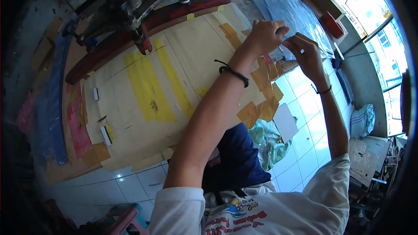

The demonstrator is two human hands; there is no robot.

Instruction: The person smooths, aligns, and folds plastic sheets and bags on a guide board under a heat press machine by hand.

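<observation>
My left hand (266, 37) is closed above the right end of the work board (187, 39), its fingers curled in. Close beside it on the right, my right hand (307, 54) has its fingers bent and pressed together, pointing at the left hand. Whatever lies between the fingers of either hand is too small to make out. Beneath them are clear plastic sheets (300, 13) and brown tape (265, 78) along the board's edge. Yellow tape strips (148, 87) cross the board's middle.
A dark machine head (124, 4) with a curved red bar (165, 17) stands over the board's far side. Two small white blocks (106, 135) sit at its left. A green plastic bag (270, 143) lies on the tiled floor. A red box (332, 25) is at the right.
</observation>
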